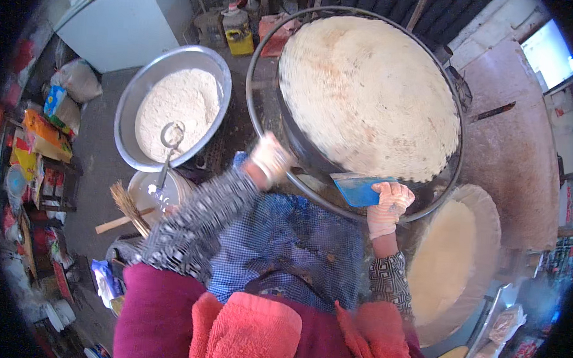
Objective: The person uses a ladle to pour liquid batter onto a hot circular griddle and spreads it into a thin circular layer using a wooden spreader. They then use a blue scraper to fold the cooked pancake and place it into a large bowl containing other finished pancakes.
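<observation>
My right hand (391,206), in a pale striped glove, grips a blue plastic scraper (359,190). The scraper's edge lies against the near rim of a large round griddle, on a thin sheet of pale batter (368,96) that nearly covers it. Streaked blur marks the batter surface. My left hand (270,161), gloved too, is blurred at the left front of the metal ring (252,111) around the griddle; whether its fingers close on the ring is unclear.
At left, a metal basin (124,122) holds pale batter and a ladle (168,160). Below it stand a bucket (135,190) and a straw brush (128,207). A lined round container (485,228) of thin, pale round sheets sits at right. A yellow-labelled jug (238,33) stands behind.
</observation>
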Motion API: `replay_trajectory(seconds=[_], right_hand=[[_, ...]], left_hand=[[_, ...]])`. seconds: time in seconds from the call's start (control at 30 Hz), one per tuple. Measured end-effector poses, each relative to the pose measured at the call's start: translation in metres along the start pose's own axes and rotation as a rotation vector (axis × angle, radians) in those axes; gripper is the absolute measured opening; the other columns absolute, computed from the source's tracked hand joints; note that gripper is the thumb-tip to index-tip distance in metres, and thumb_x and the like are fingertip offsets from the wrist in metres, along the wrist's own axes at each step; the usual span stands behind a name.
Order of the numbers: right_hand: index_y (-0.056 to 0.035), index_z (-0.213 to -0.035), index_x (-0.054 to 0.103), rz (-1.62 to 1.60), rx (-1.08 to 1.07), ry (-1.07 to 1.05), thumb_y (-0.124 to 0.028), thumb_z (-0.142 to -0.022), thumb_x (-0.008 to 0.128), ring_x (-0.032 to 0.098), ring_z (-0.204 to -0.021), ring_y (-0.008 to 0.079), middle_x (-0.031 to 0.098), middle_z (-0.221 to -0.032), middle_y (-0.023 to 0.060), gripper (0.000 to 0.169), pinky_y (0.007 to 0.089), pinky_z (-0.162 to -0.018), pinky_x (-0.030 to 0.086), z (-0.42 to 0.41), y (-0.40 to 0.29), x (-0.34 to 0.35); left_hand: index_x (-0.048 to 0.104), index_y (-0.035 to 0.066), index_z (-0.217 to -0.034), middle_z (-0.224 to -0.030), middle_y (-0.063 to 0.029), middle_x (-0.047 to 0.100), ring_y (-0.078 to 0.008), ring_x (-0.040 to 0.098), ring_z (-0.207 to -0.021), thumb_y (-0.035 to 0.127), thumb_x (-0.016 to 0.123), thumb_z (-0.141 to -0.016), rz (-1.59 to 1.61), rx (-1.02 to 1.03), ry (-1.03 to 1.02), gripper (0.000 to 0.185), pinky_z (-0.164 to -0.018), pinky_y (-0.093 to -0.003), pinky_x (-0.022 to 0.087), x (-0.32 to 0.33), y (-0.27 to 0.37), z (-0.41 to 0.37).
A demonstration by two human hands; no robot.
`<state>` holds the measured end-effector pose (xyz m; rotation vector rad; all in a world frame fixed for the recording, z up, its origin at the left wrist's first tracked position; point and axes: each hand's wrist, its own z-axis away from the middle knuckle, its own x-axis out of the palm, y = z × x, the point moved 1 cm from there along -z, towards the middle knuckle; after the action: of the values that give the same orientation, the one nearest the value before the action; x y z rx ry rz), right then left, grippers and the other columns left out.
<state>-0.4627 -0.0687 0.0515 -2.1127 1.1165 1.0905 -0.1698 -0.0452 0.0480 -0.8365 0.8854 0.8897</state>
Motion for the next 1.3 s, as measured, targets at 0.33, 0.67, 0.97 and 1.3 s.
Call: replay_trajectory(seconds=[0.33, 0.67, 0.97, 1.3], right_hand=[[-0.0205, -0.076, 0.063, 0.013, 0.015, -0.091, -0.011, -0.061, 0.063, 0.057, -0.090, 0.0274, 0.061, -0.084, 0.0048, 0.018, 0.0453, -0.083, 0.036, -0.014, -0.017, 0.009], [-0.0187, -0.080, 0.064, 0.138, 0.114, -0.063, -0.017, -0.069, 0.065, 0.059, -0.091, 0.0264, 0.064, -0.085, 0.0047, 0.011, 0.0467, -0.081, 0.037, -0.025, -0.026, 0.023], [-0.0195, -0.083, 0.065, 0.172, 0.164, -0.179, -0.019, -0.067, 0.067, 0.060, -0.094, 0.0279, 0.064, -0.089, 0.0051, 0.016, 0.0475, -0.085, 0.037, -0.031, -0.026, 0.017], [-0.0178, -0.088, 0.067, 0.268, 0.202, -0.234, -0.020, -0.072, 0.065, 0.060, -0.098, 0.0273, 0.065, -0.094, 0.0076, 0.016, 0.0494, -0.087, 0.037, -0.043, -0.032, 0.027]], left_hand=[[0.068, 0.018, -0.095, -0.096, -0.0055, 0.064, -0.0256, 0.060, -0.100, 0.042, 0.063, -0.080, 0.587, 0.667, 0.452, 0.029, -0.099, -0.0566, 0.030, -0.020, 0.265, 0.083], [0.044, 0.022, -0.140, -0.150, -0.0136, 0.032, -0.0498, 0.031, -0.133, 0.056, 0.059, -0.085, 0.693, -0.488, 0.089, 0.066, -0.100, -0.0650, 0.035, 0.057, 0.091, 0.140], [0.032, 0.017, -0.147, -0.155, -0.0215, 0.022, -0.0501, 0.032, -0.134, 0.059, 0.061, -0.083, 0.836, -0.653, -0.018, 0.082, -0.098, -0.0602, 0.040, 0.045, 0.090, 0.140], [0.038, 0.013, -0.144, -0.149, -0.0180, 0.033, -0.0455, 0.036, -0.132, 0.054, 0.059, -0.087, 0.704, -0.642, -0.017, 0.073, -0.093, -0.0591, 0.042, 0.047, 0.090, 0.137]])
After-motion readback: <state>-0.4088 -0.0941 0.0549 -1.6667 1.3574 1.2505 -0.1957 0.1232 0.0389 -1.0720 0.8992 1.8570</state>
